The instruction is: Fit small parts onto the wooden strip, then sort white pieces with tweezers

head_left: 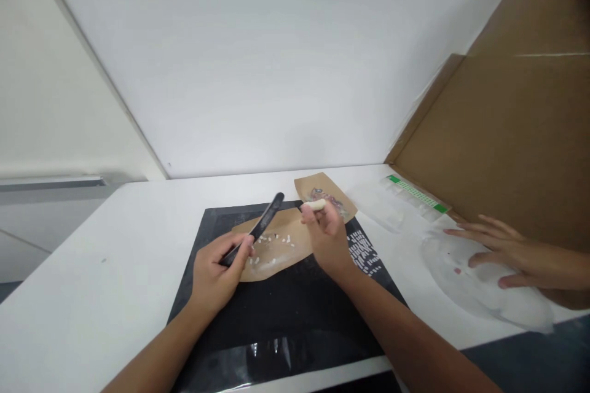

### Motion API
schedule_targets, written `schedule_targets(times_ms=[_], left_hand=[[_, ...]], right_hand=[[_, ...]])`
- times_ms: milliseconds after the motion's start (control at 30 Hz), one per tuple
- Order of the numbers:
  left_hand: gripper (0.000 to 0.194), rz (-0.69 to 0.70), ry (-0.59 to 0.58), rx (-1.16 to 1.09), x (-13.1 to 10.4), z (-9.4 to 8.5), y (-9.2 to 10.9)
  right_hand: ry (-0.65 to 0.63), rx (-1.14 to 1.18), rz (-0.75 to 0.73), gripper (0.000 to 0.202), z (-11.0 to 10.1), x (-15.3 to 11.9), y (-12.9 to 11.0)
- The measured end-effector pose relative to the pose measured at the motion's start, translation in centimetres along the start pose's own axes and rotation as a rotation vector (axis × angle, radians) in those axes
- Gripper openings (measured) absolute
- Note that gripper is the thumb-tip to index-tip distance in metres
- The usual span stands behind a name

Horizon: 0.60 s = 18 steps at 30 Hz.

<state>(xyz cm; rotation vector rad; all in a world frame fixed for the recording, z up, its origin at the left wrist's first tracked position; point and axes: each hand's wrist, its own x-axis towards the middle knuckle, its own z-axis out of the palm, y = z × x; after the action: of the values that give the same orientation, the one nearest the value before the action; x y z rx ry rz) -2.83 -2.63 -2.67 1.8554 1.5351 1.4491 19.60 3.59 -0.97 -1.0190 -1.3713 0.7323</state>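
Observation:
My left hand [220, 267] is closed around a slim black bar-like tool [266, 218], which points up and away; its exact kind I cannot make out. Between the fingertips of my right hand [328, 234] is a small off-white roll-shaped piece [315, 204], held above the mat. Below both hands lies a brown paper sheet [295, 239] scattered with several small white bits [268, 238]. Under it is a glossy black mat [271, 310]. A second brown paper [318, 181], carrying a reddish-grey patch, lies just behind my right hand.
Rows of small white pieces [362, 250] sit on the mat's right side. Farther right are a clear case with a green-edged strip [417, 193] and a clear plastic sheet or bag [452, 285]. Another person's hand [516, 255] reaches over it. Cardboard [516, 135] stands along the right.

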Motion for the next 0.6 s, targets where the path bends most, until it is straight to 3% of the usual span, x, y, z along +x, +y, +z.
schedule_targets(times_ms=[67,133,233,333,433,600], left_hand=[[0.022,-0.127,0.146,-0.02,0.3,-0.3,-0.6],[0.027,-0.258,0.298,-0.075,0.8,-0.6,-1.3],[0.036,-0.394,0.414,-0.152,1.5,-0.7,-2.0],[0.04,-0.433,0.422,-0.17,1.9,-0.6,-2.4],[0.04,-0.432,0.394,-0.168,1.9,-0.5,-2.6],[0.039,-0.453,0.35,-0.173,1.7,-0.5,-2.8]], right_hand=[[0.082,0.341,0.271,0.025,-0.7,1.2,0.5],[0.086,0.632,0.491,0.02,-1.7,2.3,0.7],[0.171,0.901,0.669,0.015,-2.9,3.2,0.4],[0.162,1.028,0.698,0.025,-3.5,3.2,-0.3],[0.11,1.057,0.634,0.039,-3.6,2.9,-0.6],[0.054,1.014,0.567,0.06,-3.8,3.0,0.6]])
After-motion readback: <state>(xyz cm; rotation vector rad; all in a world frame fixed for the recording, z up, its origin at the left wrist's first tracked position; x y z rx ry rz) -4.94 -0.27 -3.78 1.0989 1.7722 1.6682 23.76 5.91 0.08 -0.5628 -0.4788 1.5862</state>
